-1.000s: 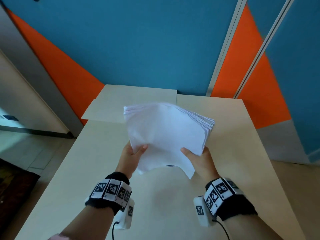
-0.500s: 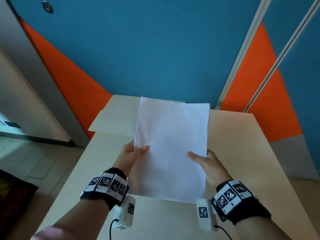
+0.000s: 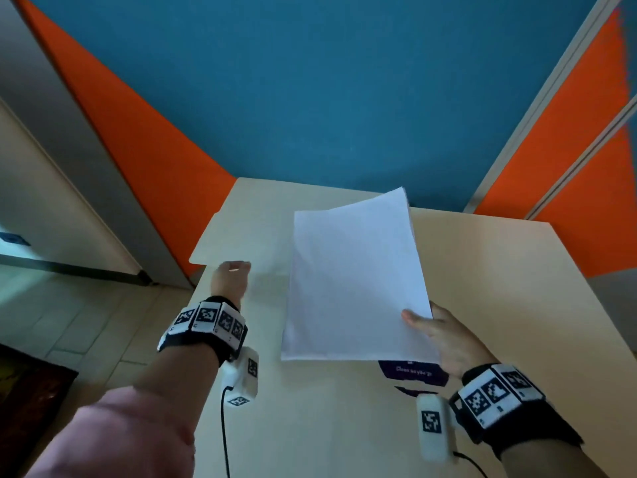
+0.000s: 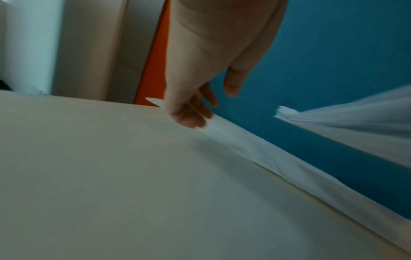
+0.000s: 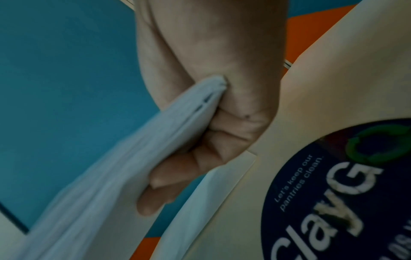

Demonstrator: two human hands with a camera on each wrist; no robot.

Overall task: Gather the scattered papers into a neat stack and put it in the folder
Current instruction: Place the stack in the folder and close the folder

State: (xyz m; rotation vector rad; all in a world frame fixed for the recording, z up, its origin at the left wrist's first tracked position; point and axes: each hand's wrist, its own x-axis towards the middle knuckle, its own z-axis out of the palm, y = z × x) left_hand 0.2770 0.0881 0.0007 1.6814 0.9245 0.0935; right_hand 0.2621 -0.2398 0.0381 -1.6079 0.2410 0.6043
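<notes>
My right hand alone grips a squared stack of white papers at its near right corner, thumb on top, and holds it tilted above the table. In the right wrist view the fingers curl under the paper stack. A cream folder lies shut at the table's back left, overhanging the left edge. My left hand has its fingertips on the near edge of the folder, thumb apart, holding nothing. The paper stack hangs blurred to its right.
The cream table bears a dark round sticker under my right hand. A blue and orange wall stands right behind the table. The floor drops away on the left, past the table's edge.
My left hand let go of the stack and reached forward and left to the folder. The right hand now holds the stack alone, shifted right and tilted.
</notes>
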